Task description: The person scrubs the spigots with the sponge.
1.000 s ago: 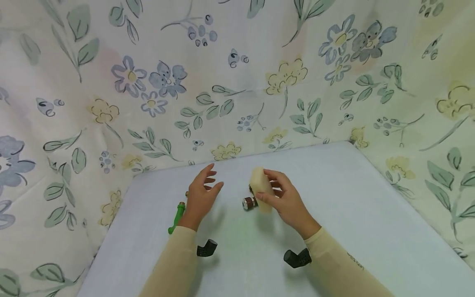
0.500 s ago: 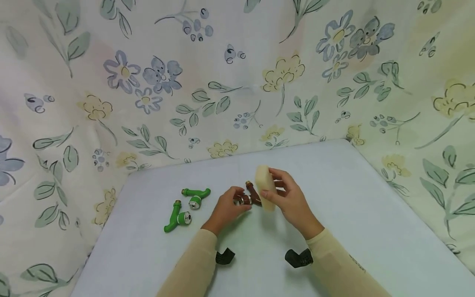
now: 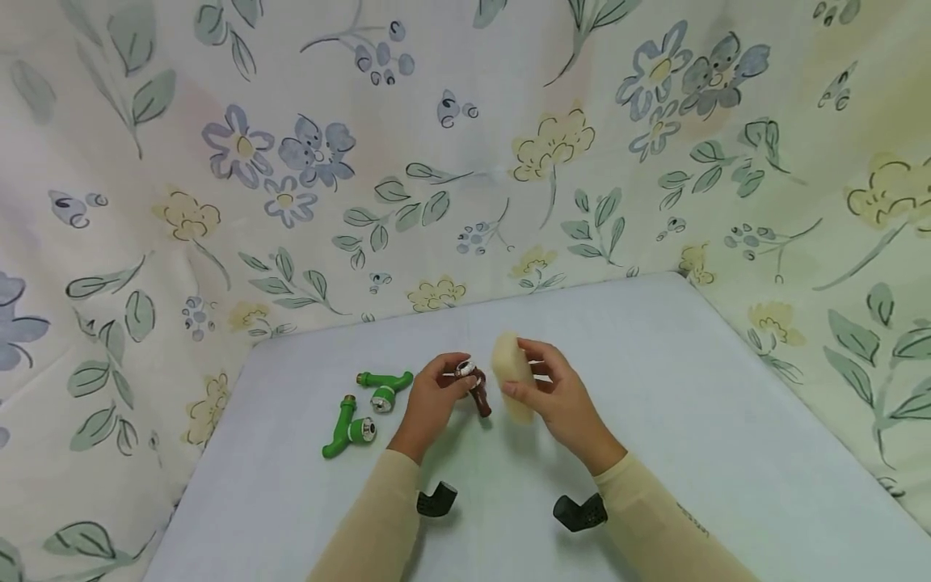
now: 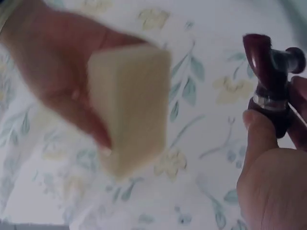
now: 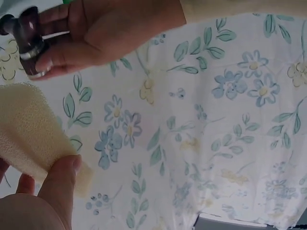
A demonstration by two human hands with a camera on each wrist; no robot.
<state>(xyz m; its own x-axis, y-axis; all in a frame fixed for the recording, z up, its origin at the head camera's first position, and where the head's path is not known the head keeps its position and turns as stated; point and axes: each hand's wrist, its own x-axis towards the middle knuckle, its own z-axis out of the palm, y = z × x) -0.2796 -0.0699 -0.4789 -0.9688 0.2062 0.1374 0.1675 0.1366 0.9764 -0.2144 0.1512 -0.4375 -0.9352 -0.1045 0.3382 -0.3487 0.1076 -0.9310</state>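
My left hand [image 3: 435, 396] pinches a small brown tap-shaped fitting [image 3: 474, 385] with a silver collar and lifts it off the pale blue table [image 3: 691, 404]. The same brown fitting [image 4: 271, 81] fills the upper right of the left wrist view, and the brown fitting [image 5: 26, 40] sits in my left fingers at the top left of the right wrist view. My right hand [image 3: 556, 392] grips a cream sponge block [image 3: 511, 373] just right of the fitting, a small gap between them. The sponge [image 4: 129, 105] looks blurred in the left wrist view; the sponge [image 5: 33, 129] shows its coarse texture.
Two green tap-shaped fittings [image 3: 384, 385] [image 3: 347, 427] lie on the table to the left of my left hand. Floral cloth [image 3: 465, 162] hangs as walls behind and at both sides. Black wrist-camera mounts [image 3: 436, 499] [image 3: 579, 512] sit under my forearms.
My left hand moved right from the green fittings, took hold of the brown fitting and lifted it upright next to the sponge. The right hand stayed nearly in place with the sponge.
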